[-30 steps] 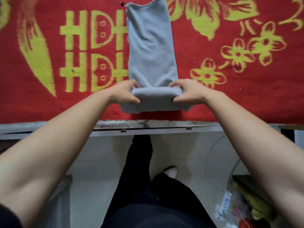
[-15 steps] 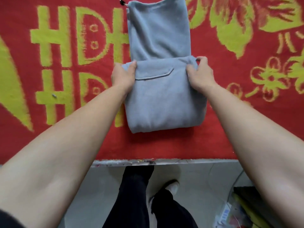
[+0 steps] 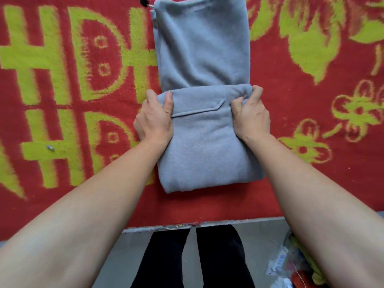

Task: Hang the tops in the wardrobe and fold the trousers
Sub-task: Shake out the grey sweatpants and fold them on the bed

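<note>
Grey fleece trousers [image 3: 202, 59] lie lengthwise on a red blanket [image 3: 301, 173] with yellow-green patterns. Their near part is folded over the rest, and a pocket seam shows on top of the fold [image 3: 207, 146]. My left hand [image 3: 154, 118] grips the fold's far left corner, thumb on top. My right hand [image 3: 250, 115] grips its far right corner, fingers curled into the cloth. A drawstring end with a black tip [image 3: 144, 2] pokes out at the trousers' far left corner.
The blanket's near edge runs above a grey floor [image 3: 116, 256], where my black-trousered legs [image 3: 220, 258] stand. A small metal bit [image 3: 50, 148] lies on the blanket at left. Bags and colourful clutter [image 3: 291, 271] sit on the floor at lower right.
Both hands carried the near end of the trousers away from me and laid it over the rest. They now press and grip the fold's far edge; the view has closed in.
</note>
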Demonstrator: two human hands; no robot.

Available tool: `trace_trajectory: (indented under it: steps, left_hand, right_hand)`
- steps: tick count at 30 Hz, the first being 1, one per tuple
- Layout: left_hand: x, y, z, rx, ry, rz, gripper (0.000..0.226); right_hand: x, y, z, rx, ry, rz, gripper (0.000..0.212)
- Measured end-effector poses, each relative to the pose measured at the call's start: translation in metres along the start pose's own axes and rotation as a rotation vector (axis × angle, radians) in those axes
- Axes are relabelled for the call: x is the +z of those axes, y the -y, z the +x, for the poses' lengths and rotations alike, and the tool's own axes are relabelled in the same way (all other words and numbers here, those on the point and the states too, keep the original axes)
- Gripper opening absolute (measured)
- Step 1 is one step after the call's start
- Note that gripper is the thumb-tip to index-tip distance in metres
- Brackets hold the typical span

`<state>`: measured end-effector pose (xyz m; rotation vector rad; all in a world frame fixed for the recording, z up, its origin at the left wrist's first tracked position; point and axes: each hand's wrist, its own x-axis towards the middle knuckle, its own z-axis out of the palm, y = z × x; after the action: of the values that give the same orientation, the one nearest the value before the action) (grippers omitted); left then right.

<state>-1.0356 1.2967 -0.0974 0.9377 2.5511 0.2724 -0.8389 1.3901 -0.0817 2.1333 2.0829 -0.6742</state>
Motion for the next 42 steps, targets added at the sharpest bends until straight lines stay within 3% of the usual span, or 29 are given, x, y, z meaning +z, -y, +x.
trace_trajectory:
  steps: [12,17,21,24,27,30,33,36,40,42]
  left_hand:
    - [-0.013,-0.002,-0.028,-0.023,0.002,-0.112,0.048]
    - [-0.009,0.002,-0.035,-0.065,0.090,-0.095,0.047]
    - [-0.023,-0.007,-0.010,-0.015,0.002,-0.106,0.050]
    - [-0.035,-0.033,0.033,-0.044,0.035,-0.293,0.059]
    - [-0.046,-0.071,0.084,-0.218,0.143,-0.572,0.067]
    - [-0.056,-0.094,0.117,-0.308,0.266,-0.928,0.042]
    - [-0.070,-0.100,0.126,-0.273,0.326,-1.047,0.027]
    - [-0.082,-0.104,0.115,-0.208,0.267,-1.063,0.020]
    - [-0.102,-0.099,0.075,-0.127,0.182,-1.085,0.022]
    - [-0.109,-0.087,0.045,-0.044,0.174,-0.997,0.023]
  right_hand:
    - [-0.017,-0.018,-0.025,-0.013,-0.021,0.028,0.043]
    - [-0.013,-0.026,-0.033,0.051,0.052,0.040,0.050]
    - [-0.033,-0.009,0.002,0.010,0.077,0.187,0.065]
    - [-0.050,0.024,0.053,0.062,0.174,0.429,0.052]
    - [-0.064,0.064,0.097,0.151,0.333,0.709,0.043]
    - [-0.067,0.089,0.121,0.115,0.430,0.818,0.047]
    - [-0.071,0.101,0.131,0.105,0.397,0.845,0.039]
    - [-0.083,0.099,0.124,0.050,0.313,0.900,0.008]
    - [-0.111,0.078,0.088,-0.035,0.229,0.959,0.015]
    - [-0.117,0.056,0.058,-0.120,0.176,0.781,0.020]
